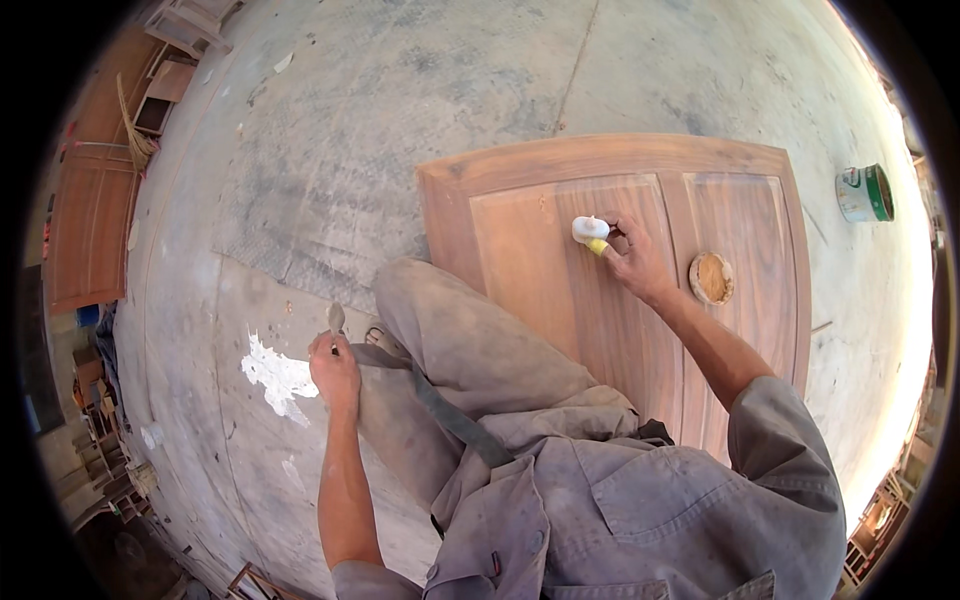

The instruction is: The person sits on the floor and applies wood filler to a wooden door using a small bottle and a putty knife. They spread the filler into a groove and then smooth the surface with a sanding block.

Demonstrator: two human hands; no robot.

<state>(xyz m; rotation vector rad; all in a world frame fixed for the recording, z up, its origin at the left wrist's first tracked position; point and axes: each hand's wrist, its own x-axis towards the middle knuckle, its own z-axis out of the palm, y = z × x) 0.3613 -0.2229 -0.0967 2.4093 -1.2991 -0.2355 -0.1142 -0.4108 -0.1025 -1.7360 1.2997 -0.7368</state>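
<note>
My left hand (334,366) is closed around a small spoon-like tool (336,317) with a rounded, greyish end pointing away from me. It is beside my knee, over the floor. Further right, my right hand (640,260) grips a small white bottle (588,230) with a yellow band, tilted above a brown wooden panel door (520,240). The door lies flat in front of me, its raised frame around inset panels. On it, right of my right hand, rests a round shallow dish (712,278) with a tan paste inside.
A green and white bucket (865,194) stands on the concrete floor at the right. White dried splatter (275,377) marks the floor near my left hand. Wooden furniture (95,220) and a straw broom (138,140) line the left side.
</note>
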